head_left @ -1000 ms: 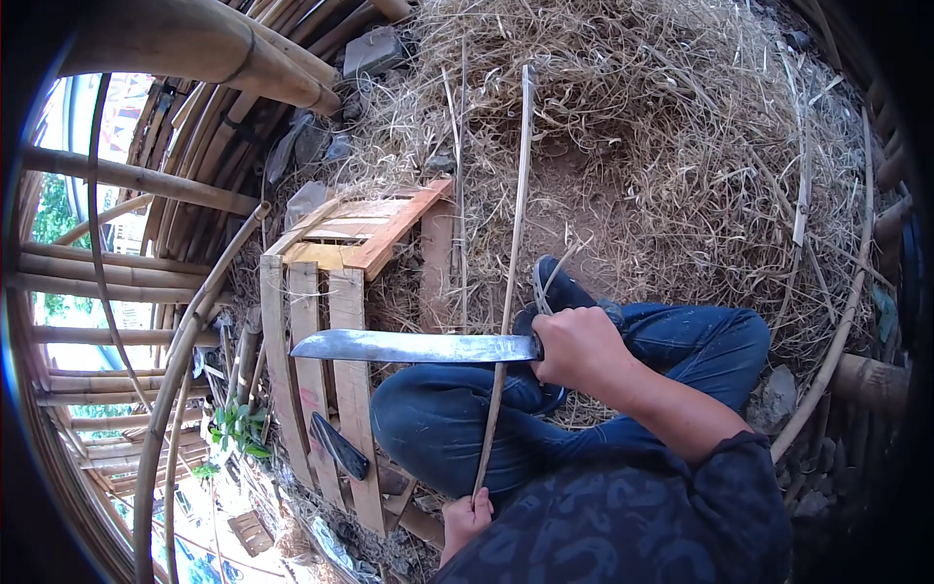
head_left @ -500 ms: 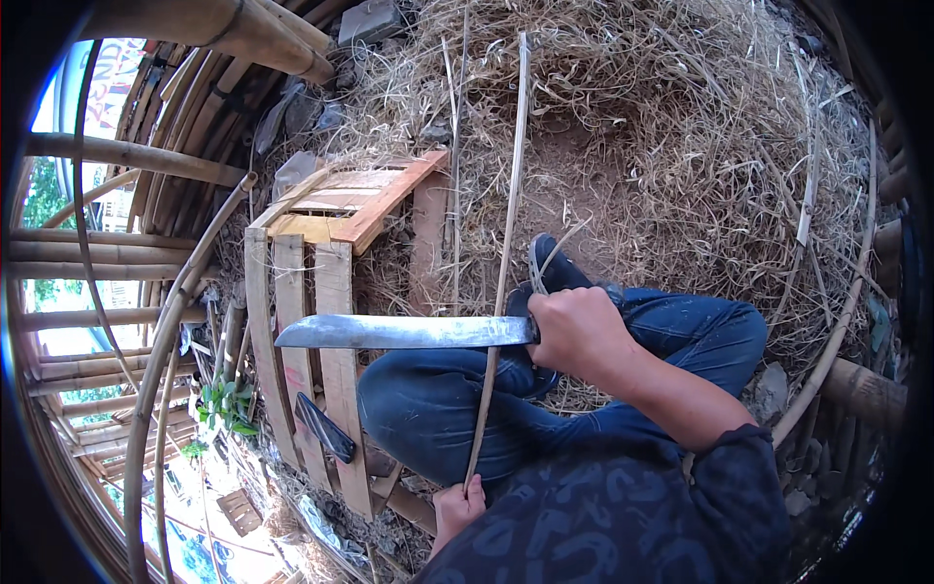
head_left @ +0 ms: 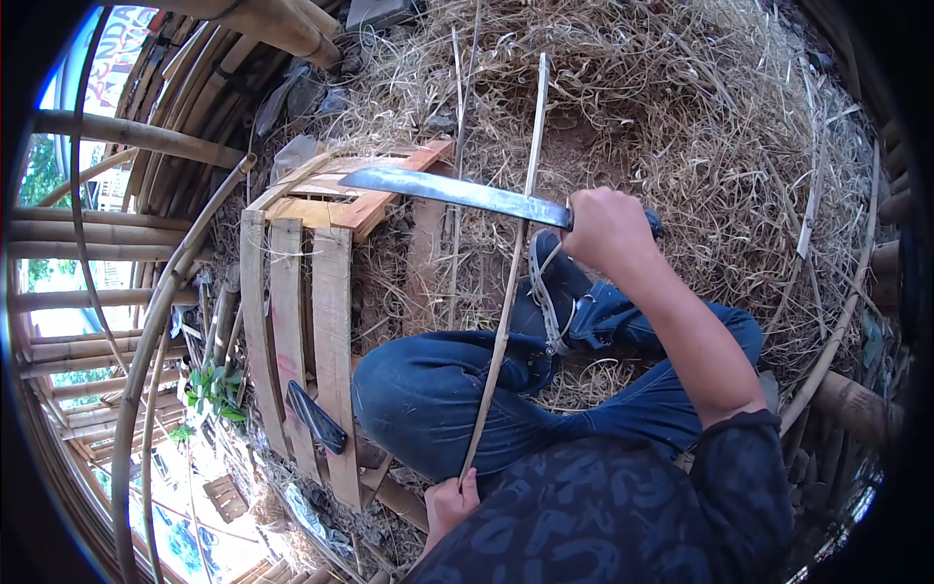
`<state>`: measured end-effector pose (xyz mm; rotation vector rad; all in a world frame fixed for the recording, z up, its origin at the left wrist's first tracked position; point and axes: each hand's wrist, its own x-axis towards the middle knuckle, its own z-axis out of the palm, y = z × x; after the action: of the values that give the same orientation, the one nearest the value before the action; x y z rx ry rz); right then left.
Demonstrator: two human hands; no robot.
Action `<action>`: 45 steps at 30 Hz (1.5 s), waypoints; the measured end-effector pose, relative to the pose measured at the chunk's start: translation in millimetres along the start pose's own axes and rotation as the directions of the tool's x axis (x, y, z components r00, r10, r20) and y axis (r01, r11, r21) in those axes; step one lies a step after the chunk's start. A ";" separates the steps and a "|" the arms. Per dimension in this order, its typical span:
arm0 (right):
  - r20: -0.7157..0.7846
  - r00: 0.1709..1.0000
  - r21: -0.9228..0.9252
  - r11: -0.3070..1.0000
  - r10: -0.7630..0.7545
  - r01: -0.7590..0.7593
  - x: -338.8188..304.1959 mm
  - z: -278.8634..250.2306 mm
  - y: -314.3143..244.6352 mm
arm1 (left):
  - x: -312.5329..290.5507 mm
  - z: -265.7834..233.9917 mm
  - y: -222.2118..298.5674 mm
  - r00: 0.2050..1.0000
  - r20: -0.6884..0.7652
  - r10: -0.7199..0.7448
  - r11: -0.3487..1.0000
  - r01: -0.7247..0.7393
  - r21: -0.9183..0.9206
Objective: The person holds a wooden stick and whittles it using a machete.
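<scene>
Left hand: your left hand point(head_left: 452, 503) sits low, beside your shirt point(head_left: 584, 521), its fingers clamped on the near end of the wood strip.
Wood strip: the strip point(head_left: 500, 339) is long, thin and pale. Its long axis runs up and away from your left fingers, leaning slightly right, past your bent left knee point(head_left: 409, 404) toward the straw.
Crossing: the knife point(head_left: 457, 192) lies across the strip's upper part, nearly square to it, well apart from your left hand. Whether the edge bites or only rests cannot be told.
Right hand: your right hand point(head_left: 611, 231) is the nearer one to that crossing, just right of it. Its fingers are wrapped round the handle, and the blade points left, tip slightly raised in the view.
Change: half a second ago the blade crossed lower, near your knee, and almost level; now it is farther up the strip, with your right arm reaching out more. Your left hand keeps the same end.
Crate: left of your knee stands a slatted wooden crate point(head_left: 334, 321), a glossy black object point(head_left: 317, 419) on its slats.
Beyond: dry straw point(head_left: 720, 165) covers the ground ahead; bamboo poles point(head_left: 146, 137) line the left.
</scene>
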<state>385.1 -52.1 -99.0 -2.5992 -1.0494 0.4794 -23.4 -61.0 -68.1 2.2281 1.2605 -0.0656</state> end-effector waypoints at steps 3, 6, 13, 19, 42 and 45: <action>0.036 0.998 -0.006 0.999 -0.051 0.051 -8.8 3.2 -2.7 | 1.8 1.2 2.3 1.000 -0.011 0.003 0.999 -0.003 0.037; 0.100 0.989 0.052 0.993 -0.109 0.105 -35.8 6.1 -17.4 | -1.8 1.4 -1.3 1.000 -0.005 -0.023 0.998 0.024 0.060; 0.221 0.947 0.120 0.970 -0.235 0.213 -58.2 15.3 -28.3 | -0.9 7.0 -3.1 0.999 -0.045 0.010 0.998 -0.007 0.064; 0.083 0.992 0.060 0.993 0.097 -0.102 4.6 -0.9 8.1 | -5.7 5.3 -2.5 0.998 -0.055 -0.006 0.999 0.009 0.052; -0.002 0.992 0.080 0.989 0.128 -0.127 51.4 -11.9 48.5 | -3.1 10.0 -2.4 0.996 -0.052 0.066 0.994 -0.061 0.091; -0.046 0.998 0.016 0.999 0.045 -0.044 44.1 -5.5 32.9 | -7.0 11.7 -6.0 0.996 -0.067 0.063 0.993 -0.056 0.100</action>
<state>437.3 -44.3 -115.4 -2.6122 -0.9719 0.4340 -29.4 -69.9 -78.4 2.3698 1.2514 -0.0267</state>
